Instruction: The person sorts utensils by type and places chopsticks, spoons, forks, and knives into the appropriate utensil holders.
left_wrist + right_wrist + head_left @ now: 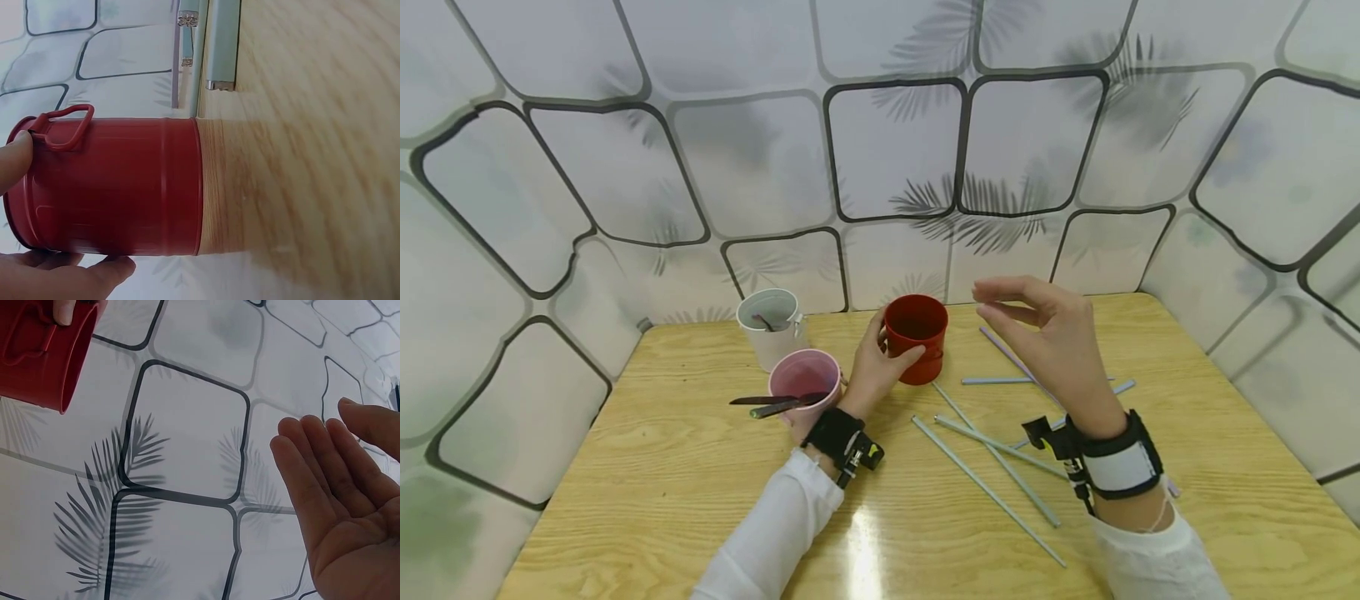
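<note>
A red metal bucket [929,364] with a small side handle stands upright toward the back of the wooden table. My left hand [876,367] grips it from the left, thumb across the near side and fingers behind. In the left wrist view the same red bucket [119,187] appears sideways, the thumb near its rim and handle. Raised above the table to the right, my right hand [1048,342] holds nothing; its fingers are extended and apart from the bucket. The right wrist view shows that hand [350,506] with straight fingers and a bare palm.
Left of the red bucket stand a white bucket [763,346] with a utensil inside and a pink bucket [782,375] holding a dark knife-like utensil [763,401] and another handle. Several pale green sticks [985,483], blue sticks [996,381] and a purple stick [1003,346] lie on the table [647,467].
</note>
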Tool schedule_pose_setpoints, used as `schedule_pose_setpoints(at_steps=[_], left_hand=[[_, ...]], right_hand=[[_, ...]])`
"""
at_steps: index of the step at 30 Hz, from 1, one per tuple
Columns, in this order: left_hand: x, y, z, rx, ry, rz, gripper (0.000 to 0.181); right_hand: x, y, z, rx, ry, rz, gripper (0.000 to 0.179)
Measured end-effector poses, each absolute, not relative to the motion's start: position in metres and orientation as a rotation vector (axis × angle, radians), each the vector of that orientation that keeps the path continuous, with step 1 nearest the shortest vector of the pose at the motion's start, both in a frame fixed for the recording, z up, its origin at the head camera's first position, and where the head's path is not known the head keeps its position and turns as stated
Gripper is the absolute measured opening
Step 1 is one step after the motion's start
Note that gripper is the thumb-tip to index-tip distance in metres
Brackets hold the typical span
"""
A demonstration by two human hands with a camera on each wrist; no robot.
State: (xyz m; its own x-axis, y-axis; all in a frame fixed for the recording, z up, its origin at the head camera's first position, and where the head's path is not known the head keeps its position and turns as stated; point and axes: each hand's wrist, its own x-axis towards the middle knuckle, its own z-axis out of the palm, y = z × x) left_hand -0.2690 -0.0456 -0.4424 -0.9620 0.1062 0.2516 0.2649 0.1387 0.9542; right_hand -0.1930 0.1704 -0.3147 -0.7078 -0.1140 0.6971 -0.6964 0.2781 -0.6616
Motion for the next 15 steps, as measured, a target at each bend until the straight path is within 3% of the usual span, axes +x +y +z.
schedule_pose_setpoints(at_steps=[15], left_hand=[[-0.261,-0.045,-0.432,-0.377,-2.234,-1.964,0.077]], right_hand=[[-0.188,0.174,-0.310,0.695,-2.062,1.444,0.026]])
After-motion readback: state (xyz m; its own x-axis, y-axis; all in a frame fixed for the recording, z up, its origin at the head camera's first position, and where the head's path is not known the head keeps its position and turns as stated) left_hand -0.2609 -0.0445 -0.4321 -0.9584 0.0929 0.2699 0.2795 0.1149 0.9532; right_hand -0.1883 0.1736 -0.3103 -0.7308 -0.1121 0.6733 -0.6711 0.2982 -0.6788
